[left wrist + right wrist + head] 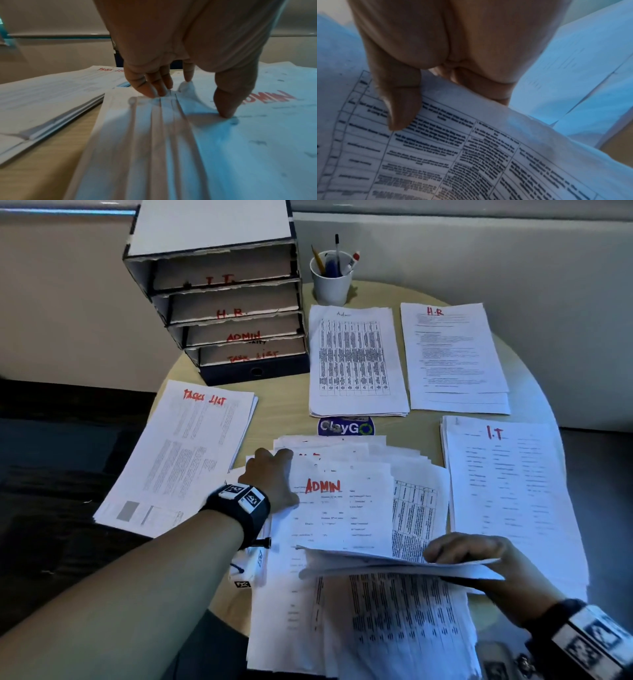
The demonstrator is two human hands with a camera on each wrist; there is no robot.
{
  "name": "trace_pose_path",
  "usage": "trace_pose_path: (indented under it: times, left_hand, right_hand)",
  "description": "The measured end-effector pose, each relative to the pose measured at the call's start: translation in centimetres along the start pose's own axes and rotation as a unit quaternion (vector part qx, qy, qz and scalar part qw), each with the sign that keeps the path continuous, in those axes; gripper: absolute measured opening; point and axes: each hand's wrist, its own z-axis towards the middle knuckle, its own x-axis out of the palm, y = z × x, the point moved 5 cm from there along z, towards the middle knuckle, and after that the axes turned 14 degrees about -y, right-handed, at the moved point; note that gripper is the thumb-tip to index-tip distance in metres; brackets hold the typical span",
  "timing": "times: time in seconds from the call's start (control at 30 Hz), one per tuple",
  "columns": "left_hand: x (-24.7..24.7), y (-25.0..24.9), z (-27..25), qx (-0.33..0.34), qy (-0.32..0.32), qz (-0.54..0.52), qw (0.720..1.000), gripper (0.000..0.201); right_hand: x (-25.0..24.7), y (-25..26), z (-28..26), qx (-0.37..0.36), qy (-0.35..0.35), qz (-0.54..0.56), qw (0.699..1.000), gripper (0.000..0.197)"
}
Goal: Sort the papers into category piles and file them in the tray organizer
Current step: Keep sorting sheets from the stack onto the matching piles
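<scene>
A fanned stack of unsorted papers (346, 518) lies at the middle of the round table (284, 412), its top sheet marked ADMIN in red. My left hand (274, 474) rests on the stack's left edge. Its fingertips (154, 92) press the fanned sheet edges and the thumb (226, 108) presses the ADMIN sheet (257, 121). My right hand (479, 556) grips the near right edge of a few lifted sheets (394, 565). The thumb (402, 108) lies on a printed table sheet (471, 155) and the fingers curl behind it. The tray organizer (222, 302) stands at the back left, with slots labelled I.T., H.R., ADMIN and TASK LIST.
Sorted piles surround the stack: Tasks List (181, 457) at the left, Admin (356, 361) at the back middle, H.R. (455, 354) at the back right, I.T. (507, 491) at the right. A white cup of pens (331, 280) stands beside the organizer. A blue sticker (346, 427) shows on the tabletop.
</scene>
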Motion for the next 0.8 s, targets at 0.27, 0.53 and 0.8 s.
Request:
trace_pose_path:
  times: [0.27, 0.53, 0.8]
  left_hand:
    - [0.3, -0.6, -0.7, 0.002, 0.003, -0.067, 0.998, 0.088]
    - [1.0, 0.2, -2.7, 0.041, -0.042, -0.005, 0.998, 0.065]
    - [0.7, 0.4, -0.9, 0.020, 0.005, 0.043, 0.999, 0.069]
  right_hand:
    - [1.9, 3.3, 0.1, -0.050, -0.038, -0.051, 0.997, 0.060]
    - [1.7, 3.0, 0.4, -0.018, -0.059, -0.030, 0.998, 0.054]
    - [2.2, 2.8, 0.1, -0.034, -0.056, -0.052, 0.997, 0.060]
